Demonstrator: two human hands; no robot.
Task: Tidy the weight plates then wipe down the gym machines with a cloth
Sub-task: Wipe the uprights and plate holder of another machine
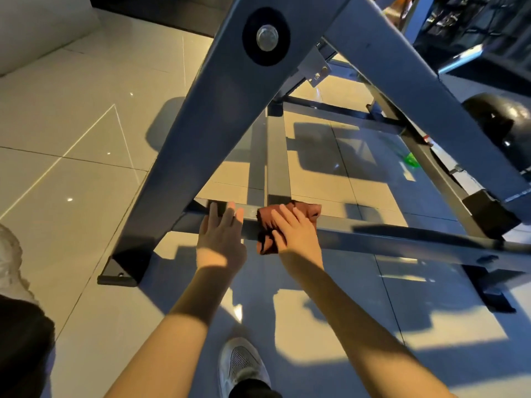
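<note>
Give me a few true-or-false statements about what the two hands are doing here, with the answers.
1. The right hand presses a crumpled reddish-brown cloth onto the low grey metal bar of the machine frame. True.
2. The left hand holds the cloth too. False: it rests on the bar beside the cloth, fingers straight.
3. The cloth lies on the floor tiles. False: it is draped over the bar.
4. A small bright green object lies on the floor beyond the bar. True.
</note>
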